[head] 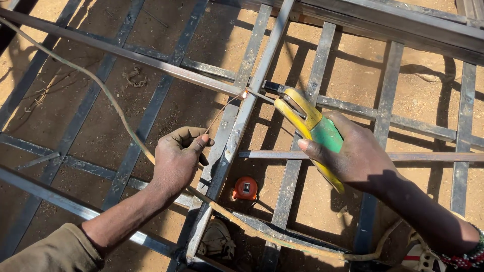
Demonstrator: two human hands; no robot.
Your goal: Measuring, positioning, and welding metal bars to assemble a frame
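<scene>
While sunlight falls across the sandy ground [106, 116], the right hand [355, 156] is wrapped tight around a yellow and green electrode holder [313, 132], whose thin rod [259, 94] touches a bright spark [245, 93] where two steel bars meet on the metal frame [151, 60]. Nearby, the left hand [177, 158] is curled closed, pinching a thin wire [222, 112] just beside the upright bar. An orange tape measure [245, 189] lies on the ground below, and a pale cable [101, 88] trails across the frame.

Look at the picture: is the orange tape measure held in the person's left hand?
No: the orange tape measure lies on the sandy ground beneath the metal frame, while the left hand pinches a thin rod.
</scene>
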